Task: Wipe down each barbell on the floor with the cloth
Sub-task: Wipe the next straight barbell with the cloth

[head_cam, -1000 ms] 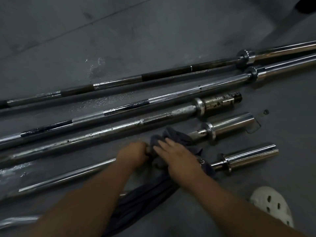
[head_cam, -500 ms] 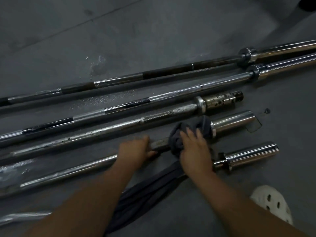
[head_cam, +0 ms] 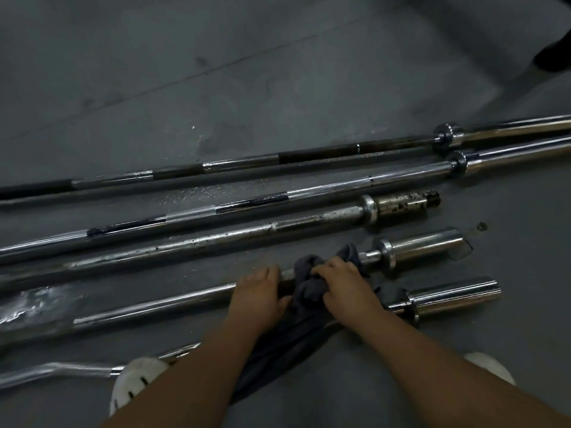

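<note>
- Head view, layout: 5 barbells lie side by side on the floor (head_cam: 278, 72), slanting from the left of the frame up to the right. The 1st barbell (head_cam: 241, 163) is uppermost, then the 2nd barbell (head_cam: 324, 188), then the 3rd barbell (head_cam: 216, 239), which is pitted and stained.
- Head view, item in work: the 4th barbell (head_cam: 154, 307) crosses centre frame. Its collar (head_cam: 386, 254) and sleeve (head_cam: 429, 244) lie to the right of the hands.
- Left hand (head_cam: 259, 295): the fingers are curled over the bare shaft of the 4th barbell and grip it just left of the cloth.
- Right hand (head_cam: 343, 285): the fingers are curled and clutch the bunched cloth (head_cam: 304, 284) round the same shaft, near the collar. The cloth's loose tail trails toward bottom centre, between the forearms.
- 5th barbell (head_cam: 451, 296): its sleeve shows at lower right, and its shaft passes under the cloth and the right forearm. Whether the curved bar (head_cam: 61, 369) at lower left is part of it cannot be told.
- Step in hand, as judged: wiping the right end of the 4th barbell's shaft, with the left hand steadying it against rolling.
- Next move, as judged: carry the cloth over the collar and along the sleeve, or back left along the shaft. Either calls for a firm wrap right round the metal and a steady left-hand hold.
- Progress: which of the other bars are already wiped cannot be told.
</note>
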`<move>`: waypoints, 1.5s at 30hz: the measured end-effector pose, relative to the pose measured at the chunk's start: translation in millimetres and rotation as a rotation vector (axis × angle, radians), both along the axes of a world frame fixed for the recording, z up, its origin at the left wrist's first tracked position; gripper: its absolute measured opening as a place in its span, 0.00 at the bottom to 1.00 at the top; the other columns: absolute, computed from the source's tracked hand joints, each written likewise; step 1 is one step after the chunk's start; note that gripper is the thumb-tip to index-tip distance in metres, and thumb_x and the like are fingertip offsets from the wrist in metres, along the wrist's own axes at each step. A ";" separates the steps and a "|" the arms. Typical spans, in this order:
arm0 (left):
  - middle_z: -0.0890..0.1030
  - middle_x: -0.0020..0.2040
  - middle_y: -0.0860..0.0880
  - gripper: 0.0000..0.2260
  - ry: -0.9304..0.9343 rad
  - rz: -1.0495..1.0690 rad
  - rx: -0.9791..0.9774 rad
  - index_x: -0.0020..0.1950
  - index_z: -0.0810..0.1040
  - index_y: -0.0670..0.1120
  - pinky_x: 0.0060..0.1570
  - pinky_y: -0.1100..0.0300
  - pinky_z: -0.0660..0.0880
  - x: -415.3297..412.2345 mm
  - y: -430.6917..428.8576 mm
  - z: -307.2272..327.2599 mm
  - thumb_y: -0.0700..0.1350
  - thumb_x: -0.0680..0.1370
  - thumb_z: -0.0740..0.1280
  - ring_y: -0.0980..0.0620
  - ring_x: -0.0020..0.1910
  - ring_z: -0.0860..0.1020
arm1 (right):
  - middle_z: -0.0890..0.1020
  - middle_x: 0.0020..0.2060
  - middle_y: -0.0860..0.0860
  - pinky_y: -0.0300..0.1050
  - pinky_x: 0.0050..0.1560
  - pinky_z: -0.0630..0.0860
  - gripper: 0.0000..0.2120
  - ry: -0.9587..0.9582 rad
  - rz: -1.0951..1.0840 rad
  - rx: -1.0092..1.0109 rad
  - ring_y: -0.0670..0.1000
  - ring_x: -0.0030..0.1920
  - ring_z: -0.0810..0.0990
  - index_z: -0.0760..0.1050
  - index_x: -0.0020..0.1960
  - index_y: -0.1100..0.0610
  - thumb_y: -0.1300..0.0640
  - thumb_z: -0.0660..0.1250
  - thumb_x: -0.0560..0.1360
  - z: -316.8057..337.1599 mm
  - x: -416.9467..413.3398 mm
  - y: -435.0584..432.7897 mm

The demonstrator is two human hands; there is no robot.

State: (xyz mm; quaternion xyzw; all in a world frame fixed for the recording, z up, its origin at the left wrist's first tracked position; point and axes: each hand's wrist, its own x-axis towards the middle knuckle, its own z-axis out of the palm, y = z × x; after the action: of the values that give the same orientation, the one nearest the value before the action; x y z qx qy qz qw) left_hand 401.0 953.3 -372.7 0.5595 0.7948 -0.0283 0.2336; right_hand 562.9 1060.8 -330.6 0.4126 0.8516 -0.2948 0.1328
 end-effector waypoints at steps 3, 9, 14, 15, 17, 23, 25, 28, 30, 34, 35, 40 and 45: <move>0.72 0.67 0.48 0.27 0.016 -0.019 0.042 0.71 0.66 0.49 0.65 0.53 0.64 8.3 -20.4 5.4 0.57 0.74 0.61 0.46 0.65 0.71 | 0.69 0.65 0.51 0.50 0.61 0.73 0.25 0.029 -0.027 0.042 0.55 0.64 0.66 0.71 0.70 0.48 0.64 0.61 0.75 17.7 7.8 -6.8; 0.49 0.81 0.46 0.40 -0.049 0.024 -0.082 0.81 0.48 0.45 0.77 0.50 0.50 38.9 -52.8 17.5 0.57 0.74 0.62 0.46 0.79 0.47 | 0.71 0.64 0.51 0.49 0.63 0.71 0.26 0.050 -0.002 0.115 0.55 0.64 0.66 0.72 0.69 0.50 0.66 0.62 0.73 35.2 31.6 -24.3; 0.45 0.81 0.49 0.41 -0.040 0.059 -0.131 0.81 0.44 0.48 0.77 0.48 0.48 48.2 -64.3 31.4 0.56 0.75 0.63 0.50 0.79 0.45 | 0.73 0.60 0.51 0.48 0.61 0.71 0.25 0.162 -0.031 0.146 0.54 0.62 0.67 0.75 0.65 0.52 0.68 0.62 0.70 42.5 46.9 -34.0; 0.47 0.81 0.49 0.40 -0.045 0.073 -0.121 0.81 0.45 0.48 0.77 0.49 0.48 46.7 -62.2 38.1 0.56 0.76 0.62 0.50 0.79 0.47 | 0.74 0.58 0.51 0.47 0.61 0.70 0.24 0.201 -0.054 0.152 0.54 0.61 0.68 0.76 0.63 0.53 0.68 0.62 0.70 45.9 48.9 -34.2; 0.49 0.81 0.48 0.39 -0.064 0.130 -0.077 0.81 0.46 0.50 0.77 0.50 0.50 47.0 -53.9 56.2 0.56 0.76 0.63 0.49 0.79 0.51 | 0.75 0.53 0.51 0.46 0.57 0.68 0.19 0.299 -0.118 0.167 0.54 0.58 0.69 0.78 0.56 0.54 0.68 0.63 0.69 56.7 50.3 -35.9; 0.71 0.70 0.54 0.37 -0.272 0.159 0.160 0.74 0.61 0.57 0.62 0.53 0.73 73.1 -28.2 118.7 0.63 0.67 0.66 0.50 0.66 0.73 | 0.73 0.48 0.50 0.47 0.51 0.70 0.10 0.585 -0.153 0.267 0.52 0.52 0.69 0.73 0.48 0.54 0.63 0.65 0.68 131.5 28.7 -40.9; 0.80 0.57 0.54 0.26 -0.395 0.242 0.238 0.63 0.73 0.57 0.48 0.58 0.75 84.4 -21.5 146.0 0.61 0.67 0.69 0.51 0.53 0.79 | 0.72 0.50 0.49 0.48 0.55 0.71 0.12 0.639 -0.126 0.291 0.51 0.54 0.67 0.73 0.50 0.54 0.62 0.65 0.67 155.1 30.0 -40.3; 0.84 0.42 0.49 0.07 -0.687 0.461 0.318 0.45 0.80 0.52 0.45 0.49 0.81 96.4 -15.5 177.7 0.51 0.69 0.68 0.49 0.42 0.81 | 0.71 0.55 0.51 0.47 0.59 0.71 0.20 0.663 -0.056 0.368 0.53 0.59 0.67 0.72 0.58 0.54 0.52 0.65 0.66 179.0 40.5 -41.6; 0.83 0.40 0.49 0.04 -0.886 0.556 0.410 0.43 0.82 0.52 0.46 0.48 0.81 104.4 -18.2 196.5 0.47 0.72 0.68 0.48 0.41 0.81 | 0.69 0.56 0.50 0.43 0.56 0.69 0.25 0.654 -0.052 0.393 0.51 0.59 0.65 0.71 0.61 0.52 0.43 0.64 0.68 193.0 52.4 -46.7; 0.81 0.38 0.47 0.05 -1.073 0.505 0.608 0.47 0.81 0.45 0.36 0.59 0.75 133.0 -29.3 241.3 0.39 0.74 0.67 0.54 0.36 0.79 | 0.68 0.48 0.47 0.41 0.50 0.65 0.22 0.705 -0.186 0.422 0.49 0.52 0.66 0.70 0.50 0.50 0.34 0.64 0.66 206.0 78.6 -59.3; 0.81 0.38 0.46 0.07 -1.091 0.494 0.637 0.48 0.80 0.42 0.35 0.62 0.75 142.6 -33.0 252.2 0.34 0.76 0.65 0.55 0.36 0.80 | 0.68 0.47 0.48 0.42 0.49 0.65 0.20 0.715 -0.240 0.418 0.50 0.51 0.67 0.69 0.47 0.50 0.36 0.67 0.66 208.5 84.6 -61.1; 0.84 0.46 0.43 0.16 -1.170 0.332 0.688 0.55 0.78 0.44 0.43 0.57 0.78 169.5 -27.8 291.4 0.30 0.71 0.65 0.48 0.47 0.82 | 0.76 0.52 0.50 0.44 0.48 0.72 0.20 0.765 -0.383 0.200 0.53 0.51 0.77 0.68 0.55 0.49 0.50 0.73 0.69 257.2 103.3 -52.8; 0.83 0.49 0.46 0.25 -1.247 0.235 0.533 0.63 0.74 0.52 0.44 0.51 0.80 164.7 -10.9 348.4 0.36 0.68 0.65 0.47 0.47 0.82 | 0.80 0.50 0.52 0.49 0.46 0.76 0.20 0.783 -0.308 0.396 0.56 0.48 0.78 0.68 0.59 0.47 0.55 0.69 0.70 329.8 111.7 -31.8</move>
State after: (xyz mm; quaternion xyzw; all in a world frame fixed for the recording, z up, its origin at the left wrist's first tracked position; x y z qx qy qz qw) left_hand 565.7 942.4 -24.4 0.4198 0.5470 0.5210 0.5031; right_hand 674.6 1029.0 -0.8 0.4092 0.8063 -0.2766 -0.3254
